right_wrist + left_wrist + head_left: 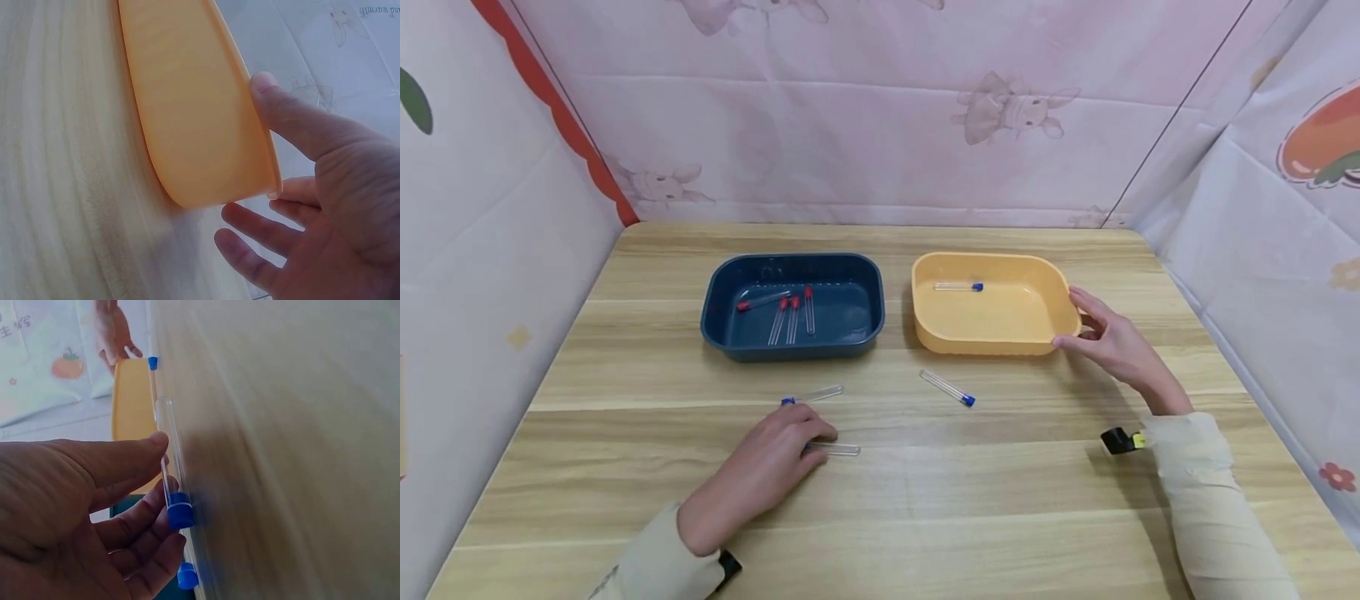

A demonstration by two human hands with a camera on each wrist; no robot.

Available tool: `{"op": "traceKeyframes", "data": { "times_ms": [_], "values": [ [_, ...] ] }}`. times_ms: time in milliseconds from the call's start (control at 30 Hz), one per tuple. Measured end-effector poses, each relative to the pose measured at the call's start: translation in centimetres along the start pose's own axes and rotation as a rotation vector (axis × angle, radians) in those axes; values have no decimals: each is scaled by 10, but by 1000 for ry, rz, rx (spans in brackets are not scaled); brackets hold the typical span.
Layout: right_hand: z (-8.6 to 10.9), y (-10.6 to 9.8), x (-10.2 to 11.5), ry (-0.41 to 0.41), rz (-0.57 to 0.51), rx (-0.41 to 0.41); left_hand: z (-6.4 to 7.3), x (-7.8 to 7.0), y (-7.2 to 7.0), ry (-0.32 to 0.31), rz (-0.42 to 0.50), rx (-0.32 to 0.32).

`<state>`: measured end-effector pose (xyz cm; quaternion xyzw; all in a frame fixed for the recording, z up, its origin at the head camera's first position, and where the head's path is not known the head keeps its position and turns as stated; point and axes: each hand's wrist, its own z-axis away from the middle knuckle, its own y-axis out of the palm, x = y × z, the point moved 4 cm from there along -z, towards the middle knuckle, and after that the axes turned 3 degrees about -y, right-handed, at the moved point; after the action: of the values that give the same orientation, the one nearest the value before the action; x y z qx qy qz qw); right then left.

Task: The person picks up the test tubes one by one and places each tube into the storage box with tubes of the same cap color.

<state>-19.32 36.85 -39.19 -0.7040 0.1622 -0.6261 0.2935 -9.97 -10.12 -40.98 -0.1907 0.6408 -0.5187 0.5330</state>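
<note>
The tabletop (925,533) is pale wood-grain, streaked crosswise, with a soft sheen near its middle. Behind its far edge hangs a creased pink sheet (850,150) printed with faint rabbits (1015,112). White sheets flank it: left (490,208), scalloped red border (553,100) and green leaf (415,102); right (1247,200), orange fruit print (1318,137) and small red flower (1337,477).

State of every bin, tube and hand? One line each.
Blue bin: upright, uncovered
Yellow bin: upright, uncovered
Four red tubes: capped, lying in blue bin
Binned blue tube: capped, lying in yellow bin
Right loose tube: capped, lying
Far loose tube: capped, lying
Near tube: capped, at left hand
Left hand: fingers around near tube, grip unclear
Right hand: holding yellow bin
</note>
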Motion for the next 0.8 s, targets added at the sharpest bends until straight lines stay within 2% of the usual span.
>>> {"op": "traceKeyframes", "data": {
  "times_ms": [300,433,633,800],
  "values": [
    [0,0,1,2,-8,3,-7,-8,5,18,-17,5],
    [1,-1,3,-3,-6,-2,-11,-12,8,26,7,17],
    [1,0,4,-1,2,-3,-16,-18,13,28,50,50],
    [1,0,2,9,1,3,-20,-23,16,19,14,88]
  ]
}}
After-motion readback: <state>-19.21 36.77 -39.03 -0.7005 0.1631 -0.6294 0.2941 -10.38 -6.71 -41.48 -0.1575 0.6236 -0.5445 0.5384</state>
